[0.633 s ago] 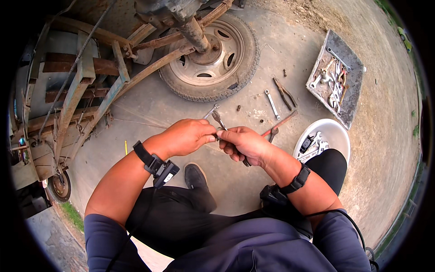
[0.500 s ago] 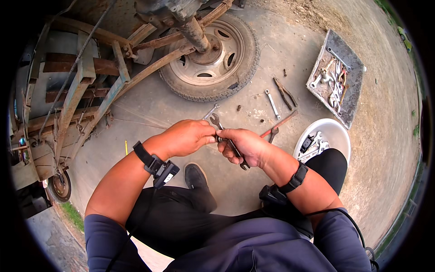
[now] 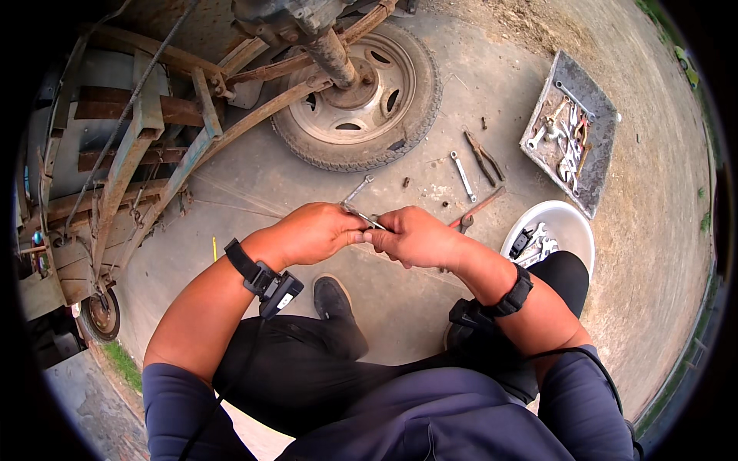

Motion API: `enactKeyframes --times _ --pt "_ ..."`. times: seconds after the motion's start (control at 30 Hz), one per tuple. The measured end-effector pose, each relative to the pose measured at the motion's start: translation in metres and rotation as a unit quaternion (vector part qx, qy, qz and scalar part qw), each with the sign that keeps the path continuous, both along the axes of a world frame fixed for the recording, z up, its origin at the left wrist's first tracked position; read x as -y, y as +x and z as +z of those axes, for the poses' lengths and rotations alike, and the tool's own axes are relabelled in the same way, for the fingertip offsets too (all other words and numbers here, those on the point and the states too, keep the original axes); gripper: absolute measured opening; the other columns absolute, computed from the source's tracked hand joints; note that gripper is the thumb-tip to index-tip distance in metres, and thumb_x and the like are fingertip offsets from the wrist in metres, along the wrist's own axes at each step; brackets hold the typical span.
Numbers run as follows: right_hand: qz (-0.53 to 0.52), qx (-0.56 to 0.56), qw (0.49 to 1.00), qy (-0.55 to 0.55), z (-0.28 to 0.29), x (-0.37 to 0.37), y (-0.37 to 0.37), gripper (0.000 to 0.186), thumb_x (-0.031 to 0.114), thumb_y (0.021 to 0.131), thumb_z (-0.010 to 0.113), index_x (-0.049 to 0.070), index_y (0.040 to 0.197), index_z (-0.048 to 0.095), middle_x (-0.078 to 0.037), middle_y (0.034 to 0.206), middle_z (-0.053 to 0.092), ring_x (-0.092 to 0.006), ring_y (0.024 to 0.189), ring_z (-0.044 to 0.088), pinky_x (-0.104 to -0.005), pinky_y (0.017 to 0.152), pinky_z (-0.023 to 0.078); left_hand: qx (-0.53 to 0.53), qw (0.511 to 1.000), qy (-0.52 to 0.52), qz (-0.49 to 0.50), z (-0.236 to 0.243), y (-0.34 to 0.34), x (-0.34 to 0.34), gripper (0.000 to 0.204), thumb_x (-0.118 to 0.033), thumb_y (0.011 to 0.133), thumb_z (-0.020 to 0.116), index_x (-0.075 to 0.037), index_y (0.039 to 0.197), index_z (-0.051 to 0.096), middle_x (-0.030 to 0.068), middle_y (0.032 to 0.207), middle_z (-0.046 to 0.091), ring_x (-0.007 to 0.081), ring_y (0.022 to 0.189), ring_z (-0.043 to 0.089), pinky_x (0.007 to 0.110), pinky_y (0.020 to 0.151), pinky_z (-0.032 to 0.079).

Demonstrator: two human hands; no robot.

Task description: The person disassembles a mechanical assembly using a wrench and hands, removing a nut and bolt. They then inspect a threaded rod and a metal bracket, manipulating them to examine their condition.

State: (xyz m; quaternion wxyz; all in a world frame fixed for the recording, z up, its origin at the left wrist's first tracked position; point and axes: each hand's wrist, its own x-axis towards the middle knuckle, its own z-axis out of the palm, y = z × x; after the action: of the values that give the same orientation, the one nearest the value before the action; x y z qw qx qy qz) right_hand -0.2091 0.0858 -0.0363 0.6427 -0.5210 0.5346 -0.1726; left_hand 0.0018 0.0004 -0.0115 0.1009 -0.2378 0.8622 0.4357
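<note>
Both my hands meet over the concrete, thumbs almost touching. My right hand is closed round an open-ended wrench, seen nearly edge-on, with most of it hidden by the fingers. The thumb and fingers of my left hand are pinched together against the wrench's jaw end; whatever they hold is covered. Just beyond my left knuckles shows the end of a slim silver wrench; it seems to lie on the ground, its other part hidden.
A wheel with its tyre and rusty frame bars stand ahead and left. Pliers, a combination wrench and a red-handled tool lie right. Beyond are a tool-filled metal tray and a white basin.
My right hand has rolled over, back upward, and shifted slightly right and up. The open-ended wrench has turned from face-on to nearly edge-on. My left hand has hardly moved.
</note>
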Motion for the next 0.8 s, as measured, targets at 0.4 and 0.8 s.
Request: enactKeyframes --times 0.4,0.8 --pt "-0.106 0.178 0.958 0.196 0.0 -0.004 0.001 0.046 0.046 0.104 0.057 0.005 0.085 0.066 -0.001 0.061 0.059 -0.01 0.048 0.057 -0.0239 0.041 0.038 -0.04 0.999 -0.03 0.013 -0.001 0.007 0.0 0.016 -0.019 0.098 0.066 -0.008 0.109 0.069 0.0127 0.101 0.067 0.0358 0.093 0.065 0.044 0.079 0.052" --pt "-0.054 0.087 0.988 0.112 0.011 -0.007 0.007 0.04 0.04 0.102 0.064 0.004 0.085 0.064 -0.005 0.061 0.059 -0.0165 0.048 0.059 -0.0313 0.046 0.043 -0.039 0.999 -0.009 0.008 0.0 0.007 -0.004 0.019 -0.025 0.1 0.062 -0.009 0.106 0.07 0.0115 0.098 0.066 0.0361 0.092 0.064 0.046 0.08 0.051"
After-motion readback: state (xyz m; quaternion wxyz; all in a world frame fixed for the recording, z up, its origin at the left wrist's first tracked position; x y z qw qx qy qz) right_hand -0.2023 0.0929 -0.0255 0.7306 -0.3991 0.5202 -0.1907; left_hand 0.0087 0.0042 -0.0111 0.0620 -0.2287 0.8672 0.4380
